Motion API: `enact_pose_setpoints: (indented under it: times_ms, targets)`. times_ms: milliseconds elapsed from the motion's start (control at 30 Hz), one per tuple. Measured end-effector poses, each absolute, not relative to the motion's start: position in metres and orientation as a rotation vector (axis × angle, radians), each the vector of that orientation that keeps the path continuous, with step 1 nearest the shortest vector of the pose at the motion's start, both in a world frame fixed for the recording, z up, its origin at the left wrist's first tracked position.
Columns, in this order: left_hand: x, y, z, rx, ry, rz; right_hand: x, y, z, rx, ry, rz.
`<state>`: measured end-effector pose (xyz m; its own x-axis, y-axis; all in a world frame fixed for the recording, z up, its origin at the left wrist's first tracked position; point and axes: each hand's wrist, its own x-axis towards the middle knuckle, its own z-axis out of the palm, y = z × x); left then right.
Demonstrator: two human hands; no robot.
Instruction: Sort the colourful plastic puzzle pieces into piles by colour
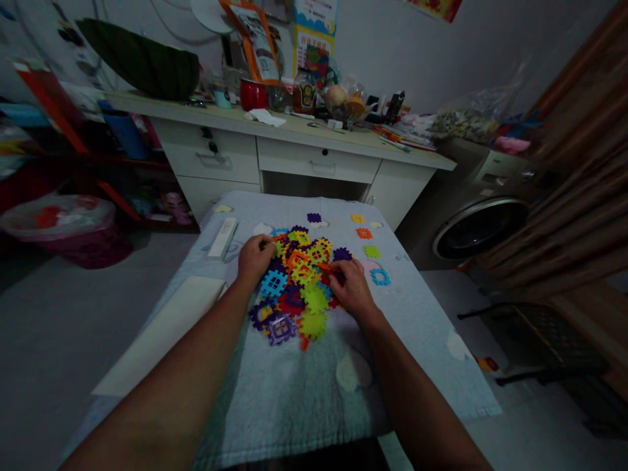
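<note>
A heap of toothed plastic building pieces in purple, yellow, orange, green, red and blue lies on the cloth-covered table. My right hand pinches an orange-red building piece at the heap's right side. On the left edge, my left hand has its fingers closed beside green and orange pieces; what is between the fingertips is hidden. Right of the heap, a yellow piece, an orange piece, a green piece and a blue frame piece form a loose column. Beyond the heap lies a purple piece.
A small white box and a long cream-white panel lie along the table's left side. Behind stands a white desk crowded with jars and packets. At right are a washing machine and a dark chair; a lined bin is left.
</note>
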<state>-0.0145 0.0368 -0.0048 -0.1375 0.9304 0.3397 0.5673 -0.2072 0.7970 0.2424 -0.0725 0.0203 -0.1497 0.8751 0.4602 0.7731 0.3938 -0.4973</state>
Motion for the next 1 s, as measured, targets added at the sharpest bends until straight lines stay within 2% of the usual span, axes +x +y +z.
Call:
enact_pose_setpoints:
  times_ms: [667,833,1000]
  targets:
    - [-0.020,0.037,-0.009,1.538,1.513,1.453,0.241,-0.073,0.027,-1.432,-1.998,0.261]
    - [-0.023,0.041,-0.016,1.547,1.478,1.435,0.285,-0.040,0.045,-1.527,-1.701,0.288]
    - [-0.024,0.041,-0.016,1.575,1.479,1.393,0.344,0.022,0.052,-1.736,-1.194,0.450]
